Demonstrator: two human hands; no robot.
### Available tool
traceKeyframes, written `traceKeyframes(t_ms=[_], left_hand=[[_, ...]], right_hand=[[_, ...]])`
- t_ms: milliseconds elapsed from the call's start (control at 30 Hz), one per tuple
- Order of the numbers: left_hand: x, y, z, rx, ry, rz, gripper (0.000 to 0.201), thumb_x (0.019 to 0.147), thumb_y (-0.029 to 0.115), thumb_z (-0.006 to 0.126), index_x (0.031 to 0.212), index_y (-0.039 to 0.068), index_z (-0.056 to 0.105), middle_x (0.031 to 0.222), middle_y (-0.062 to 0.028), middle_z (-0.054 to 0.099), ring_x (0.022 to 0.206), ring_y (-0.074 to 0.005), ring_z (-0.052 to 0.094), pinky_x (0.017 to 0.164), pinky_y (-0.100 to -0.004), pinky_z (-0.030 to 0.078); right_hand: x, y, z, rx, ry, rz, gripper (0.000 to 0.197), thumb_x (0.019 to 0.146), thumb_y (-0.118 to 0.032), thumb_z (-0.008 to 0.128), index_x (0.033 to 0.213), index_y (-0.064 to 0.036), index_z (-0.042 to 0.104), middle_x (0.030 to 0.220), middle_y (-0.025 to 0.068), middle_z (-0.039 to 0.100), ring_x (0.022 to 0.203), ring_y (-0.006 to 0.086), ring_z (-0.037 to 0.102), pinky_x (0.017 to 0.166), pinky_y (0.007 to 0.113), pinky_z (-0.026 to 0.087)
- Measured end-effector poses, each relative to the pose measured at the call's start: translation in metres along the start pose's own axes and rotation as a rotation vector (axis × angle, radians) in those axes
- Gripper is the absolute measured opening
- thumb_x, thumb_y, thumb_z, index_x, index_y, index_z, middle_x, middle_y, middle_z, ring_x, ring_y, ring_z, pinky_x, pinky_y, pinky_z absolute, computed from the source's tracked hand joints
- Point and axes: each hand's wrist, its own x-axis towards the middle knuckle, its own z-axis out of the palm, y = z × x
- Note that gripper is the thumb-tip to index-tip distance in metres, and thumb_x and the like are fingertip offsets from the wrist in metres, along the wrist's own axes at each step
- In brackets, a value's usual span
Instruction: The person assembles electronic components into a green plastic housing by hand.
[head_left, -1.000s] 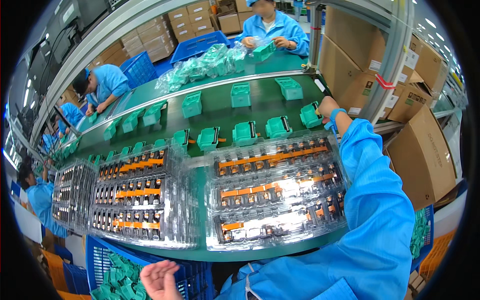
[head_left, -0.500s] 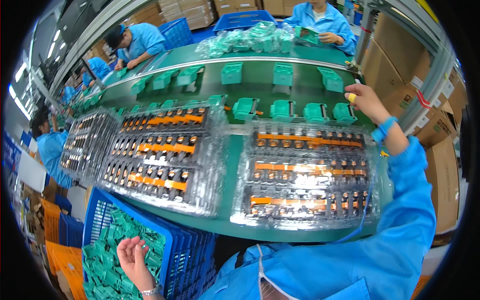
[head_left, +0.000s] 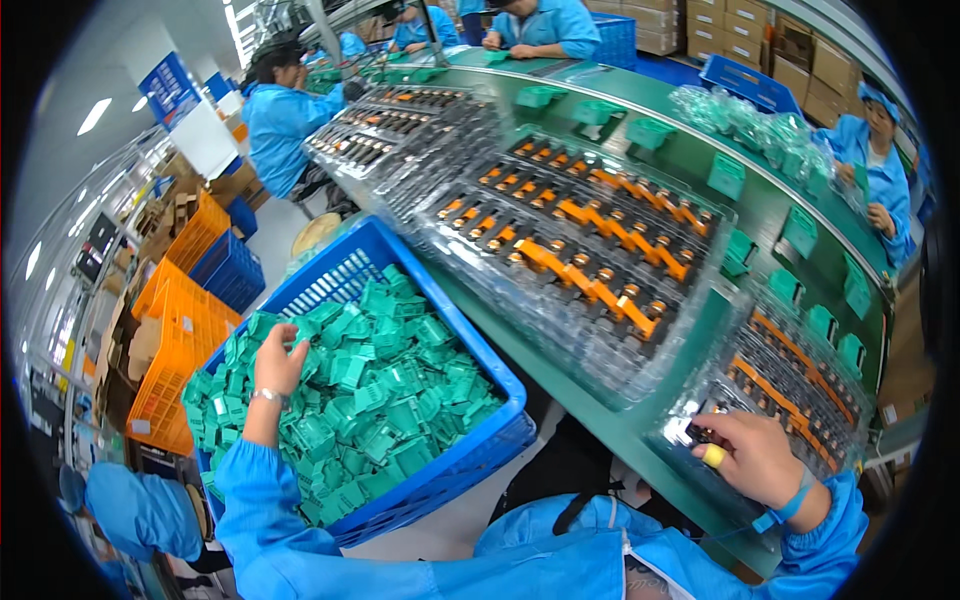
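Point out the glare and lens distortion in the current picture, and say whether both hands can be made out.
Head view: white glints on the clear plastic tray by the right hand, and a bright ceiling light at upper left; head view: fisheye bows the conveyor into a curve, corners go black; head view: the left hand reads clearly too.

Long white lamps glow at upper left against a pale grey ceiling. Below them, a blue rectangular sign sits above a flat white panel. Light grey floor shows near orange slatted plastic crates and a round tan stool top. Brown cardboard boxes stand stacked beyond the long green surface.
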Motion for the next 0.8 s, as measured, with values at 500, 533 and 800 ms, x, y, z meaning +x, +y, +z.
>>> traceKeyframes(t_ms=[500,533,800], left_hand=[[0.105,-0.005,0.234,0.354,-0.358,0.164,0.051,0.063,0.025,0.076,0.107,0.009,0.057,0.11,-0.0184,0.053,0.103,-0.0352,0.052,0.088,-0.0401,0.044],[0.107,-0.003,0.234,0.348,-0.361,0.183,0.051,0.063,0.025,0.076,0.107,0.009,0.057,0.11,-0.0184,0.053,0.103,-0.0352,0.052,0.088,-0.0401,0.044],[0.083,-0.006,0.165,-0.031,-0.11,0.343,0.024,0.056,0.011,0.076,0.071,0.003,0.059,0.109,-0.0189,0.054,0.104,-0.036,0.051,0.088,-0.039,0.043]], right_hand=[[0.019,-0.018,0.018,-0.199,0.214,0.129,0.031,0.071,-0.034,0.07,0.085,-0.0083,0.06,0.06,0.0089,0.052,0.055,0.0282,0.055,0.05,0.038,0.043],[0.019,-0.018,0.018,-0.217,0.204,0.118,0.032,0.071,-0.035,0.07,0.085,-0.0083,0.06,0.06,0.0087,0.051,0.055,0.028,0.055,0.05,0.038,0.043],[0.02,0.003,0.016,-0.106,0.15,0.048,0.026,0.075,-0.034,0.067,0.081,-0.0097,0.059,0.064,0.0067,0.058,0.059,0.0259,0.058,0.05,0.035,0.044]])
